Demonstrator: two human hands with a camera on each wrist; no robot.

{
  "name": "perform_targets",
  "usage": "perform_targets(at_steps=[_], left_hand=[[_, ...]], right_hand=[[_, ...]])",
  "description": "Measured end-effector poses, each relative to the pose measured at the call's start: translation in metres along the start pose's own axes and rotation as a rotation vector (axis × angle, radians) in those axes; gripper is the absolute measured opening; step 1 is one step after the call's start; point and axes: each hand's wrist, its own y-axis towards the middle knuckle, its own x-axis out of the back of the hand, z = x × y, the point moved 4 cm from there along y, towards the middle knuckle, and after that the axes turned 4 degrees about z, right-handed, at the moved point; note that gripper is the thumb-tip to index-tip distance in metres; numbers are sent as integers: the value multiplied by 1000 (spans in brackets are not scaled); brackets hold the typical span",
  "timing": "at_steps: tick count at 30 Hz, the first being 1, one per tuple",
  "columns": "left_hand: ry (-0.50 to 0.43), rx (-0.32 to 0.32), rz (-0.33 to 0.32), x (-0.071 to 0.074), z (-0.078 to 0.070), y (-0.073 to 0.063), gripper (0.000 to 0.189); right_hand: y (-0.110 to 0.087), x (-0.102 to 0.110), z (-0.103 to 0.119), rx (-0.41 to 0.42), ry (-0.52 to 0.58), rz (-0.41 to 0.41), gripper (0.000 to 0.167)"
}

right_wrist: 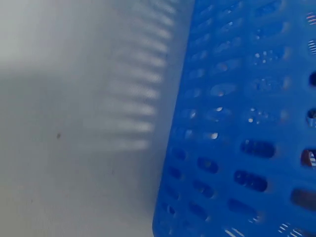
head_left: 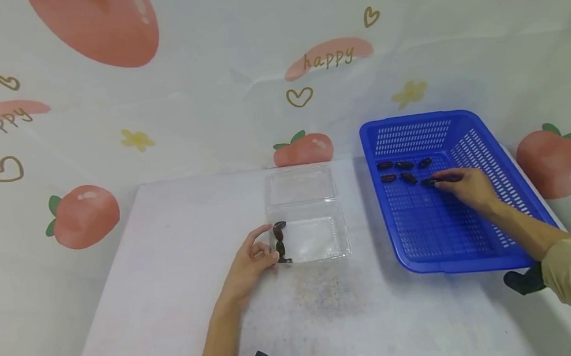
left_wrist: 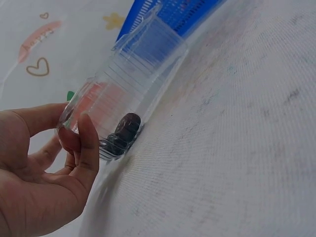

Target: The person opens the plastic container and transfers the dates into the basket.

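A clear plastic clamshell box (head_left: 313,239) lies with its lid laid back on the table. My left hand (head_left: 245,266) holds the box by its left side, thumb at the front corner and index finger farther back. Several dark, glossy dates (head_left: 281,249) sit in a line along that side inside the box. Over in the blue basket (head_left: 396,244), my right hand (head_left: 469,187) pinches a date (head_left: 428,182) between thumb and fingertips, at or just above the basket floor. More dates (head_left: 405,165) lie there in two short rows. The right wrist view shows the basket's slotted wall (right_wrist: 222,123), not the hand.
The white table (head_left: 176,230) carries both containers, the basket standing to the right of the box. Behind it rises a pale wall covering (head_left: 215,110) printed with fruit, hearts and lettering. The basket's raised rim surrounds my right hand.
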Motion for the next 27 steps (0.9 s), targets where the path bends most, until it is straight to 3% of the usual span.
perform_targets(at_steps=[8,16,21,27], left_hand=[[3,-1,-13,0,0,0,64],[14,8,-18,1,2,0,65],[7,5,-14,2,2,-1,64],[5,-1,-6,2,1,0,64]], right_hand=[[-1,3,8,16,39,44,33],[-13,16,38,32,156,116,43],[-22,21,61,73,241,107,49],[-34,18,87,120,320,82,45]])
